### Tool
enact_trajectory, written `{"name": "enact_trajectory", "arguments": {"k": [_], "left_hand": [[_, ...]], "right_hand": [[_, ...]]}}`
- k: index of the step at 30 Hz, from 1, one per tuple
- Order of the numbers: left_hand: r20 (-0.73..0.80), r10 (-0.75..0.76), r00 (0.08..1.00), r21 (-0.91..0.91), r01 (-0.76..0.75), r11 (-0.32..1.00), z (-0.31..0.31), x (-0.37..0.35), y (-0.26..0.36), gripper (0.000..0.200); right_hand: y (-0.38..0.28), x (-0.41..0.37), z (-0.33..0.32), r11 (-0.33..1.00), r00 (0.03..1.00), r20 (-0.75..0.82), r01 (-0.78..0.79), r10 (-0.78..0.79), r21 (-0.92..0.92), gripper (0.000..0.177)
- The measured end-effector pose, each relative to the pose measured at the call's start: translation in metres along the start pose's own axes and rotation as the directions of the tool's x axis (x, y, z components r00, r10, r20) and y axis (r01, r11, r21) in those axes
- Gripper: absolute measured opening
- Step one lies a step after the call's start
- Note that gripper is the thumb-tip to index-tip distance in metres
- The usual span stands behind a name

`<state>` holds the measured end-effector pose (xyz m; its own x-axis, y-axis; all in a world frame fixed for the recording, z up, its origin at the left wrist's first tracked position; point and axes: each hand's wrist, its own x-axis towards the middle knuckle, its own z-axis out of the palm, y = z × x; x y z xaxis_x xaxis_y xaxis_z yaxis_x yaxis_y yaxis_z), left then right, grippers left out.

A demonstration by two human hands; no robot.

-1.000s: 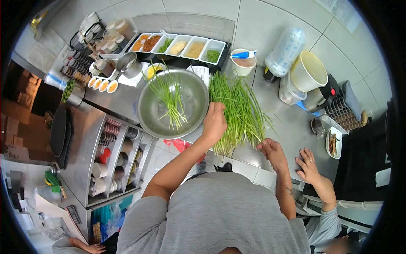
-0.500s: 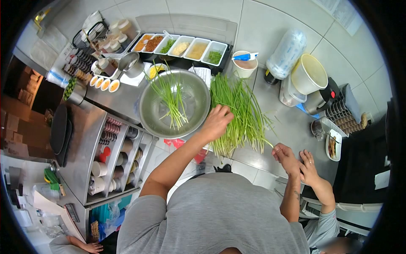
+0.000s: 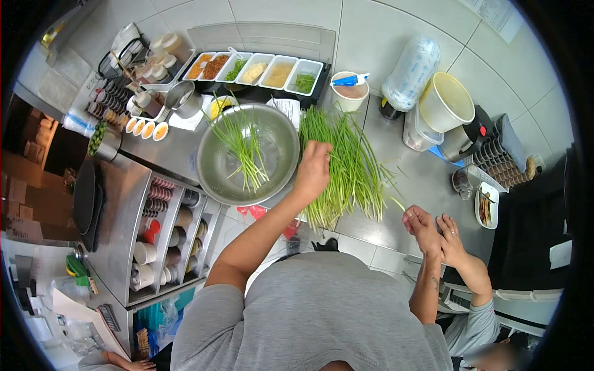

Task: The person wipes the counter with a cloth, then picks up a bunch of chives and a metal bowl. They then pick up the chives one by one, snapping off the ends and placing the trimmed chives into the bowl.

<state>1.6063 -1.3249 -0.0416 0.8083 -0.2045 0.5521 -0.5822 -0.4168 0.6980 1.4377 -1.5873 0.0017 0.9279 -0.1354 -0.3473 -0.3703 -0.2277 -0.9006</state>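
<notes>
A large pile of green chives (image 3: 349, 167) lies on the steel counter, pale ends toward me. My left hand (image 3: 314, 170) is at the pile's left edge, its fingers curled; whether they grip a stalk is hidden. To the right of the pile, my right hand (image 3: 419, 224) is closed on the pale end of a single chive stalk (image 3: 397, 203). A steel bowl (image 3: 281, 154) left of the pile holds a small bunch of chives (image 3: 249, 157), with their green tips over the far rim.
A co-worker's hand (image 3: 453, 241) is right beside my right hand. Food trays (image 3: 278, 73) line the back. A tub (image 3: 349, 93), a wrapped roll (image 3: 411, 74) and a white bucket (image 3: 447, 102) stand behind the pile. Cup shelves (image 3: 176, 238) are at left.
My left hand has moved slightly away from my body along the pile's left edge, its fingers more upright. My right hand still pinches the stalk. The view has shifted slightly.
</notes>
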Motion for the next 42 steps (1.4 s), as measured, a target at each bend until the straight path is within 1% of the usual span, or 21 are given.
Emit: {"name": "enact_trajectory", "arguments": {"k": [1,4,7,10,13,16,19,22,25,28,31,34,35,38,41,42], "left_hand": [[0.091,0.027,0.995,0.044,-0.031,0.999,-0.001,-0.004,0.000,0.013],[0.260,0.040,0.965,0.094,-0.067,0.993,-0.004,-0.010,0.013,0.016],[0.271,0.150,0.951,0.087,-0.179,0.980,-0.001,-0.013,0.029,0.020],[0.270,0.242,0.932,0.099,-0.277,0.956,0.006,-0.017,0.034,0.022],[0.362,0.249,0.898,0.049,-0.285,0.957,0.010,-0.020,0.034,0.022],[0.390,0.210,0.897,0.041,-0.245,0.969,0.008,-0.019,0.042,0.015],[0.259,0.032,0.965,0.121,-0.065,0.991,0.015,-0.018,0.039,0.008],[0.083,-0.018,0.996,0.144,0.006,0.990,0.017,-0.011,0.019,0.007],[0.285,-0.079,0.955,0.253,0.004,0.968,0.004,-0.013,0.018,0.007],[0.179,-0.125,0.976,-0.001,0.128,0.992,-0.007,-0.011,0.036,0.021],[0.034,-0.130,0.991,0.016,0.130,0.991,-0.022,0.002,0.043,0.034],[0.194,0.016,0.981,0.169,-0.049,0.984,-0.038,0.015,0.026,0.042],[0.196,0.060,0.979,0.218,-0.103,0.971,-0.039,0.016,0.023,0.041],[0.326,0.143,0.935,0.280,-0.240,0.930,-0.043,0.016,0.010,0.039],[0.324,0.074,0.943,0.271,-0.167,0.948,-0.037,0.016,0.013,0.030],[0.264,0.004,0.965,0.270,-0.078,0.960,-0.034,0.017,0.014,0.027]], "right_hand": [[0.000,0.001,0.000,0.999,1.000,-0.004,-0.007,0.007,0.040,0.026],[-0.001,0.004,0.002,0.996,1.000,0.001,-0.019,0.019,0.092,0.026],[0.002,0.007,0.004,0.995,1.000,0.017,0.006,-0.007,0.098,0.026],[-0.002,0.008,0.007,0.993,1.000,0.020,-0.022,0.020,0.117,0.026],[-0.003,0.010,0.008,0.993,0.999,0.036,-0.014,0.010,0.116,0.026],[-0.004,0.010,0.009,0.992,0.999,0.047,-0.015,0.009,0.128,0.027],[-0.005,0.011,0.014,0.994,0.999,0.018,0.025,-0.027,0.105,0.027],[-0.004,0.014,0.013,0.988,0.999,0.007,0.030,-0.031,0.154,0.027],[-0.009,0.015,0.015,0.983,0.999,-0.002,0.039,-0.040,0.177,0.027],[-0.021,0.017,0.024,0.983,0.998,0.023,0.058,-0.063,0.175,0.027],[-0.021,0.022,0.028,0.983,0.992,0.076,0.086,-0.099,0.159,0.026],[-0.029,0.024,0.030,0.987,0.992,0.096,0.067,-0.082,0.143,0.025],[-0.031,0.024,0.030,0.987,0.992,0.096,0.069,-0.084,0.142,0.024],[-0.033,0.025,0.028,0.988,0.992,0.095,0.074,-0.088,0.136,0.024],[-0.030,0.025,0.023,0.989,0.990,0.105,0.082,-0.095,0.120,0.025],[-0.029,0.025,0.022,0.990,0.989,0.107,0.088,-0.100,0.113,0.025]]}}
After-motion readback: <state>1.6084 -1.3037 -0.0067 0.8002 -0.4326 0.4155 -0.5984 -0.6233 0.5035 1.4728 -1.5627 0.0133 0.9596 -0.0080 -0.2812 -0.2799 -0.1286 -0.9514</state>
